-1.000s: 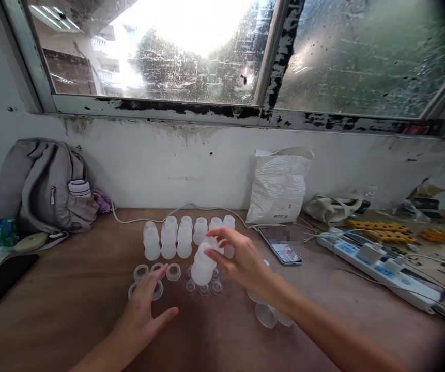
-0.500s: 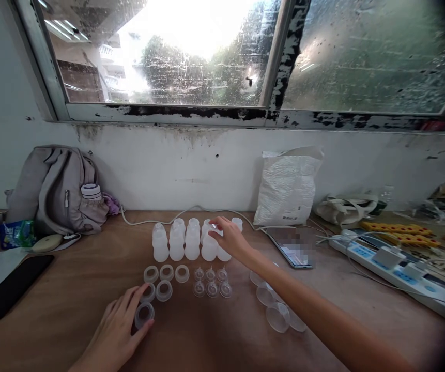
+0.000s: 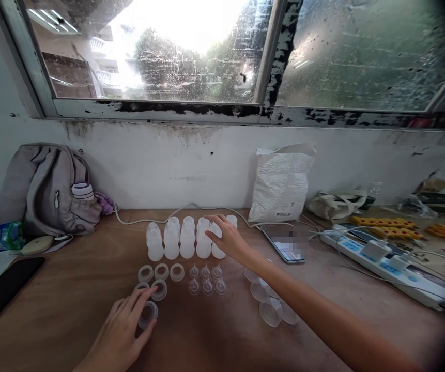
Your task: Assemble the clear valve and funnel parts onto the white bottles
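My left hand (image 3: pixel 119 330) is curved around a translucent screw ring (image 3: pixel 148 314) at the front of a small group of rings (image 3: pixel 162 272). The ring sits between its thumb and fingers, and its index fingertip reaches a ring (image 3: pixel 159 290) behind. My right hand (image 3: pixel 230 242) hovers over the right-hand columns of white translucent baby bottles (image 3: pixel 187 249), thumb and fingers apart, with nothing visible between them. It partly covers the bottles behind. Clear bottle nipples (image 3: pixel 206 287) lie in two rows between the hands. Under my right forearm are clear dome caps (image 3: pixel 271 312), partly hidden.
A grey backpack (image 3: pixel 51 191) and a black flat case (image 3: pixel 9 292) are on the left. To the right are a silver pouch (image 3: pixel 280 186), a phone (image 3: pixel 286 245), a power strip (image 3: pixel 388 268) and cables. A white cord (image 3: pixel 144 222) runs behind the bottles.
My left hand has shifted slightly right, and the front ring has slid right with it. My right hand's thumb and fingers have spread above the bottles. The camera view has turned slightly.
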`<state>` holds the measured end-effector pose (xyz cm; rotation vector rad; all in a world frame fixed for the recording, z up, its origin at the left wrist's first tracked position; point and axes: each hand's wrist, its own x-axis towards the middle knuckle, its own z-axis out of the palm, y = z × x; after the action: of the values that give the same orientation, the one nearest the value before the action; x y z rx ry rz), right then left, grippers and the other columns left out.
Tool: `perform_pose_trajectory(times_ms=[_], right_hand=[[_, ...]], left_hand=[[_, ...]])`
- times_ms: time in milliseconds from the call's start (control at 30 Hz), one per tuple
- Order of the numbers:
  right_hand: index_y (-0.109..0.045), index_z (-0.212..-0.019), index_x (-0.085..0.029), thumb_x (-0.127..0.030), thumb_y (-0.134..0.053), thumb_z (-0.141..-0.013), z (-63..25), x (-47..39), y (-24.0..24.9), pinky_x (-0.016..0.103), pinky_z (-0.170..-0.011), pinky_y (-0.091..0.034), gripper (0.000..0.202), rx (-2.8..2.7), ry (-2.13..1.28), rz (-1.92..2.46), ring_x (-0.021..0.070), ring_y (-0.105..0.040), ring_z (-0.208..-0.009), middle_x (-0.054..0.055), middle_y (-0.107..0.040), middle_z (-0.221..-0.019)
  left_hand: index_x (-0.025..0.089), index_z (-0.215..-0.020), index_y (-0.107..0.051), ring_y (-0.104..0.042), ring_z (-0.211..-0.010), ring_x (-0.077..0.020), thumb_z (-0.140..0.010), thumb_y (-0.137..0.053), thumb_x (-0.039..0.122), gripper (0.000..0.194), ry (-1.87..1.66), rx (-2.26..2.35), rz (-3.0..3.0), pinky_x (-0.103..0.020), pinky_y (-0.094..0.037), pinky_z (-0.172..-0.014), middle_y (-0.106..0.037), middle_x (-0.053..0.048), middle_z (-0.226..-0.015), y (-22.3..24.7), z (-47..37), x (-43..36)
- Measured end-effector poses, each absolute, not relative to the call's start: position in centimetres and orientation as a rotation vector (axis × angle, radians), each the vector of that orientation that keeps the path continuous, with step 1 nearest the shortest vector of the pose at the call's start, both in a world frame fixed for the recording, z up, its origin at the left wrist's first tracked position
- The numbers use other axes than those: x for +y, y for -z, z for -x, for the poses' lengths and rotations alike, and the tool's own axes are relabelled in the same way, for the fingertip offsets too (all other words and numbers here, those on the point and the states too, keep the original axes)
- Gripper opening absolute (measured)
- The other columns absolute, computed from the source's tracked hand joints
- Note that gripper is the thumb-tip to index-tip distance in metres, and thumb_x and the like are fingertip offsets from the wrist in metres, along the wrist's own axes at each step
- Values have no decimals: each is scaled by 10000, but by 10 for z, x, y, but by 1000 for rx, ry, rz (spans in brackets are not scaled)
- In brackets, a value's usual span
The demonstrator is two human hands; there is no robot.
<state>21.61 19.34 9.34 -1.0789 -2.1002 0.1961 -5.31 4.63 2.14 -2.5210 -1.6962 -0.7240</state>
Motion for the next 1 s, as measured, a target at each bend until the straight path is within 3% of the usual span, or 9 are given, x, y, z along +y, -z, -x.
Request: perform_pose_trajectory(times_ms=[200,367,500,767,1000], right_hand=[[-570,-913,-169,-196,-453,-823,-232,143,-72,253,-622,-394,151,-2315,-251,1322,149,-553,-652,48,-603,-788],[-559,-965,-155,-199,-506,-780,-240,117,-43,251,-610,-351,198,-2498,-329,1597,210,-589,-771,83,-643,-853],[-566,-879,-163,-133,-468,-774,-243,116,-43,241,-595,-326,146,-2512,-325,1612,193,-591,-749,69,-647,-830],[-559,-805,-195,-225,-517,-750,-236,90,-51,219,-566,-323,75,-2626,-511,1325,154,-568,-680,18,-630,-792],[-504,-906,-163,-203,-579,-660,-247,80,-28,248,-614,-375,260,-2584,-711,1065,171,-521,-715,41,-577,-844]], left_hand=[[250,-1218,-425,-566,-962,-211,-762,-512,191,469,752,-1539,2652,-321,-477,-805,-562,-53,-1136,-26,22,49],[230,-1206,-427,-549,-972,-227,-760,-497,159,457,756,-1465,2745,-373,-464,-822,-556,-72,-1120,-30,-7,55],[217,-1209,-419,-540,-971,-223,-762,-479,138,458,805,-1401,2782,-375,-456,-824,-537,-85,-1134,-39,-25,56],[208,-1202,-418,-525,-992,-219,-732,-500,125,484,883,-1339,2837,-366,-448,-851,-530,-83,-1129,-56,-42,56],[196,-1140,-400,-490,-1017,-215,-694,-492,91,467,1025,-1265,3033,-372,-419,-890,-510,-88,-1096,-50,-52,54]])
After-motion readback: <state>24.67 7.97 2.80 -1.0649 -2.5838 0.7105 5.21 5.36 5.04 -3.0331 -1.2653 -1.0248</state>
